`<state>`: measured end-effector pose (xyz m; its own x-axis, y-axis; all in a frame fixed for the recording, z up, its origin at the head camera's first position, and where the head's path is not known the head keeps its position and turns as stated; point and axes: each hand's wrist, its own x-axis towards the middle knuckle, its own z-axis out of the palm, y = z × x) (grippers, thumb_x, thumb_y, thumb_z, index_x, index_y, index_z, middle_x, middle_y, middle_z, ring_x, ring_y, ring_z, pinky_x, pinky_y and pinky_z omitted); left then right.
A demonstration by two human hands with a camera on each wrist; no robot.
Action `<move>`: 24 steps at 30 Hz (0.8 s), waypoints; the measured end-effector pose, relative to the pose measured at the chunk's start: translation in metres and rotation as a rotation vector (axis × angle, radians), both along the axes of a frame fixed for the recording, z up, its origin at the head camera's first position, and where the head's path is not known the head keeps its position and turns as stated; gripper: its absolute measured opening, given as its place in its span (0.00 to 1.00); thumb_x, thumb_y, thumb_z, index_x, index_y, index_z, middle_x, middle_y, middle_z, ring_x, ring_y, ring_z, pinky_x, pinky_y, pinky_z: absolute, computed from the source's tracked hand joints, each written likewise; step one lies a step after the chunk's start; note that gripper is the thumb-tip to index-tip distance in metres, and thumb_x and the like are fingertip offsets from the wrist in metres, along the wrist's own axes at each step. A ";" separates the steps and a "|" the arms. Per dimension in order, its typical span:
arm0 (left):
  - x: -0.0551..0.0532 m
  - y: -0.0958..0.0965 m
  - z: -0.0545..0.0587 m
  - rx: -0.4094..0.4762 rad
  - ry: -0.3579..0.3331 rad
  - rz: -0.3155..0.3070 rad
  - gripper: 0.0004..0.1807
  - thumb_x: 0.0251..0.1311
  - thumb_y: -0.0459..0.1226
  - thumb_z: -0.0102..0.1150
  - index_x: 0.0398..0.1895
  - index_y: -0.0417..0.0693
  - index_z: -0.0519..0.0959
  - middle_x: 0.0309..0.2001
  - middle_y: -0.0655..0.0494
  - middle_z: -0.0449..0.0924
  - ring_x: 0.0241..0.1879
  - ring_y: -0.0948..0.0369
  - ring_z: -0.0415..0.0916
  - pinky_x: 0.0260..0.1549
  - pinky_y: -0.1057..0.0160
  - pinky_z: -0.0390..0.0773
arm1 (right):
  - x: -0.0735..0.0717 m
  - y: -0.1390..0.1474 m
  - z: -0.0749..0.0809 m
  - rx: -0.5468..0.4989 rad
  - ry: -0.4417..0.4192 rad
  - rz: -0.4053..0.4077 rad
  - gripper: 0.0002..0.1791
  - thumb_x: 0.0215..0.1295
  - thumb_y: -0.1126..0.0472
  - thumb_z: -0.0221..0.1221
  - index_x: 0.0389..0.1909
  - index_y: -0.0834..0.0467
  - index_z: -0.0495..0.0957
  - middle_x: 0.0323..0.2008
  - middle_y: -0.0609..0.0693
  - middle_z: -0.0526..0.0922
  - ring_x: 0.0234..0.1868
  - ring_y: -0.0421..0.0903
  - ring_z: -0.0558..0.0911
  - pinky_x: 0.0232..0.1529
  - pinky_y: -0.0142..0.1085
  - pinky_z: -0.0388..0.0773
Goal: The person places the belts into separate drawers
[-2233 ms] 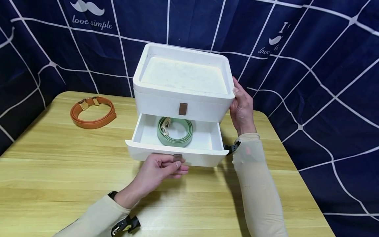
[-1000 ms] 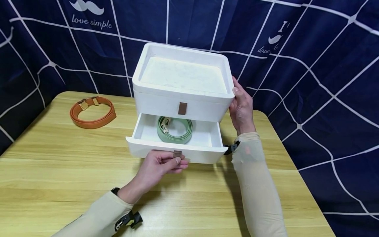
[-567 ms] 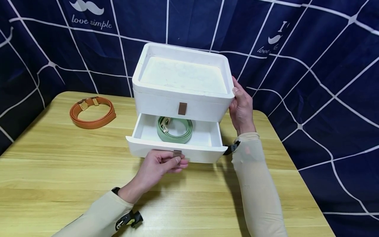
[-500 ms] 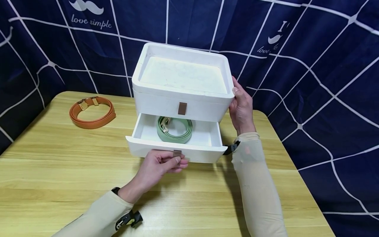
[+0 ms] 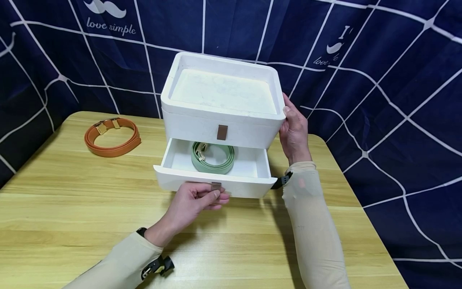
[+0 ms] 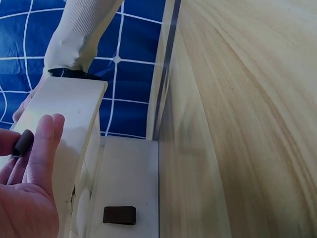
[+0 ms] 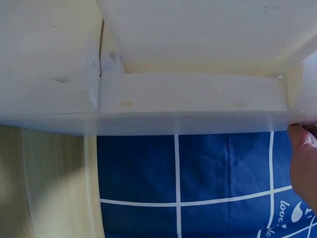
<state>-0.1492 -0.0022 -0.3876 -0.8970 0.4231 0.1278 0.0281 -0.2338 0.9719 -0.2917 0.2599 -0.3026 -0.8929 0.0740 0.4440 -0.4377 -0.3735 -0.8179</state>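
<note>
A white drawer box [image 5: 252, 128] stands on the table with one drawer [image 5: 252, 186] pulled out. My left hand [image 5: 189, 204] pinches that drawer's small brown pull tab [image 5: 216, 186]; in the left wrist view the tab [image 6: 23, 144] sits between thumb and fingers. Inside the drawer lies a coiled green belt [image 5: 229, 162] with a gold buckle. My right hand [image 5: 294, 132] holds the box's right side, thumb near the top rim and fingertips partly hidden. In the right wrist view, only part of this hand [image 7: 304, 158] shows, against the white box wall [image 7: 193, 94].
A coiled orange-brown belt [image 5: 113, 150] with a gold buckle lies on the wooden table [image 5: 72, 208] at the left. The upper drawer front carries a brown tab [image 5: 222, 132]. Lower down, another dark tab [image 6: 119, 215] shows on a white front. Behind hangs a blue gridded cloth [image 5: 231, 28].
The pulled-out drawer has slid slightly inward, carrying the green belt with it. My left hand has moved along with its tab. The right hand has stayed in place.
</note>
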 end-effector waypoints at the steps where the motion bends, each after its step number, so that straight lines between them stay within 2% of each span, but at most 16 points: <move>1: 0.000 0.000 0.000 0.000 0.002 0.000 0.11 0.67 0.26 0.55 0.47 0.23 0.78 0.43 0.35 0.83 0.44 0.45 0.83 0.44 0.55 0.85 | 0.000 0.000 0.000 0.001 -0.001 -0.002 0.28 0.68 0.65 0.50 0.68 0.68 0.65 0.67 0.59 0.68 0.65 0.52 0.71 0.63 0.35 0.72; 8: 0.000 0.000 0.001 0.001 0.006 0.003 0.11 0.67 0.26 0.55 0.47 0.23 0.78 0.43 0.36 0.83 0.44 0.46 0.83 0.44 0.55 0.85 | 0.001 0.000 0.001 -0.034 -0.026 0.009 0.28 0.67 0.65 0.52 0.68 0.67 0.67 0.67 0.58 0.69 0.65 0.52 0.70 0.63 0.35 0.73; 20: -0.002 0.001 -0.001 -0.007 0.028 0.013 0.11 0.67 0.27 0.55 0.47 0.24 0.78 0.43 0.36 0.83 0.43 0.46 0.83 0.43 0.55 0.85 | 0.001 0.000 0.001 -0.035 -0.026 0.003 0.28 0.66 0.65 0.53 0.67 0.67 0.67 0.67 0.57 0.69 0.65 0.52 0.70 0.63 0.35 0.72; 24: -0.002 0.001 -0.001 -0.005 0.033 0.015 0.11 0.67 0.27 0.55 0.47 0.24 0.78 0.43 0.37 0.84 0.43 0.46 0.83 0.43 0.55 0.86 | 0.000 0.000 0.000 -0.003 -0.009 -0.011 0.28 0.67 0.64 0.51 0.68 0.67 0.66 0.67 0.58 0.69 0.65 0.52 0.71 0.63 0.34 0.73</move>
<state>-0.1511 -0.0009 -0.3884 -0.8988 0.4101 0.1548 0.0634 -0.2280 0.9716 -0.2917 0.2598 -0.3024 -0.8962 0.0847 0.4354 -0.4339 -0.3711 -0.8210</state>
